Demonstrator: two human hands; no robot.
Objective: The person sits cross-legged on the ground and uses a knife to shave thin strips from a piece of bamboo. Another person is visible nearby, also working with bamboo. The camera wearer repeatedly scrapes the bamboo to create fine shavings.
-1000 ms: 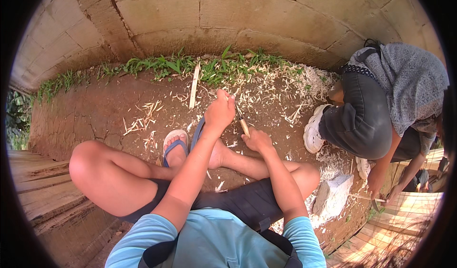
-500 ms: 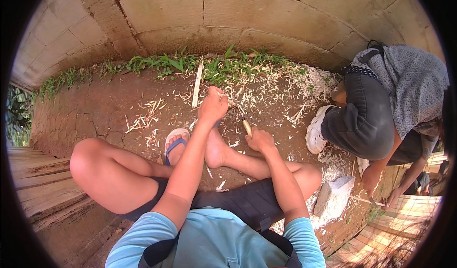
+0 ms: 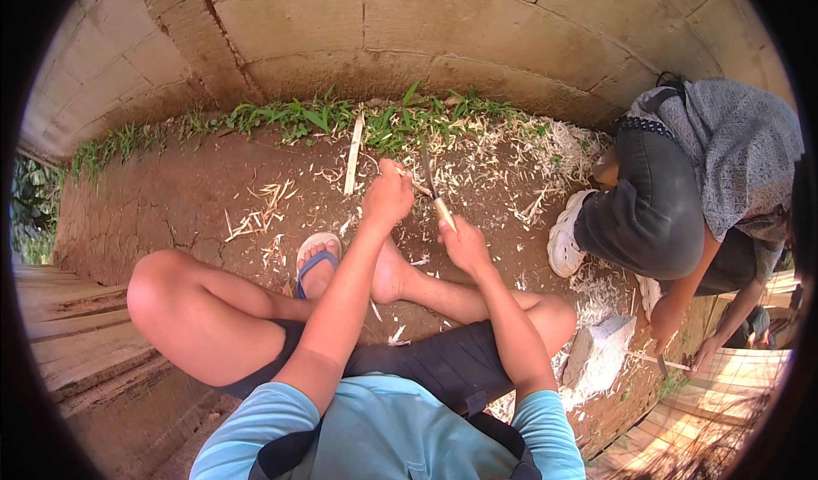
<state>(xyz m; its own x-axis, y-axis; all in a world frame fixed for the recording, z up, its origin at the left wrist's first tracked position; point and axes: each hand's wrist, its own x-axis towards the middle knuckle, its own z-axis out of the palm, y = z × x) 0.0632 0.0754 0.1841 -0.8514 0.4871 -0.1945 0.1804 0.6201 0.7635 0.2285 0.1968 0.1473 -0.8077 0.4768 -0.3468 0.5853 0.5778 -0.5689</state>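
I sit on bare earth with my legs folded. My left hand (image 3: 388, 197) is closed around a thin pale wooden stick (image 3: 416, 185) that pokes out toward the right. My right hand (image 3: 464, 243) grips a knife (image 3: 433, 192) by its light handle, and the dark blade points up and away, lying against the stick near my left hand. A longer pale strip of wood (image 3: 353, 163) lies on the ground just beyond my left hand. My bare foot (image 3: 390, 271) and a blue sandal (image 3: 316, 263) rest below the hands.
Pale wood shavings (image 3: 511, 169) litter the earth and the grass strip (image 3: 375, 122) along a curved concrete wall (image 3: 409, 28). Another person (image 3: 682, 190) crouches at the right, a hand down near a pale block (image 3: 601, 352). Wooden planks (image 3: 68, 344) lie at the left.
My left hand has moved a little farther forward with the stick. The knife blade now points more upright against it. The person at the right has barely shifted.
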